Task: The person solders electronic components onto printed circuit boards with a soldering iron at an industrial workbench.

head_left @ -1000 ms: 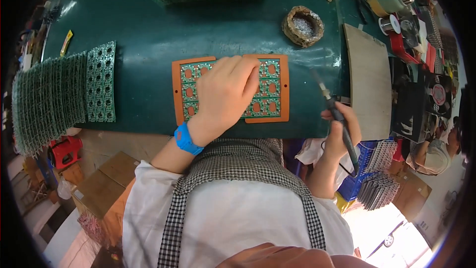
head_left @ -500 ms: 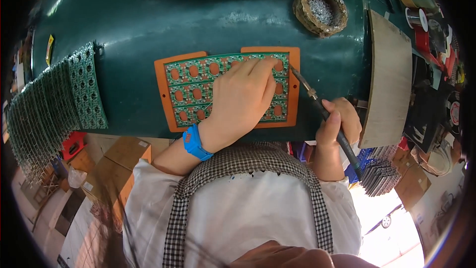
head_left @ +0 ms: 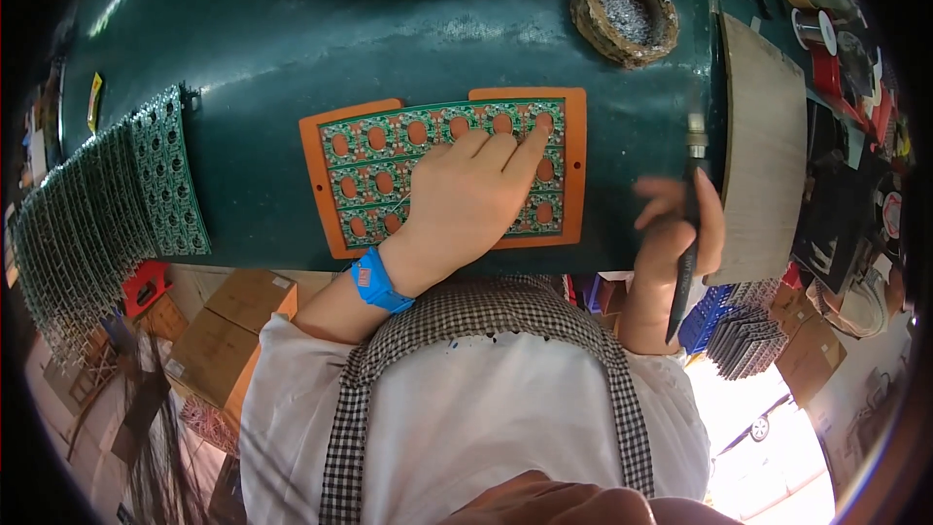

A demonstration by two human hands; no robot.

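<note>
My left hand lies palm down over a green circuit board panel seated in an orange holder. Its index finger reaches to the top right cutout, while the other fingers bend under. A thin strand, apparently solder wire, comes out from beneath this hand; the grip itself is hidden. Right of the holder, my right hand grips a black soldering iron, its metal end pointing away from me and blurred. The iron is apart from the panel. A blue watch circles my left wrist.
Rows of green circuit panels stand packed at the left. A round, crusted pot with silvery bits sits far right. A pale board lies along the right side, near a wire spool. Cardboard boxes are below the table.
My right hand has swung the soldering iron away from the panel to the right, turning it more upright. The left index finger has straightened on the panel; the left hand otherwise stays about in place.
</note>
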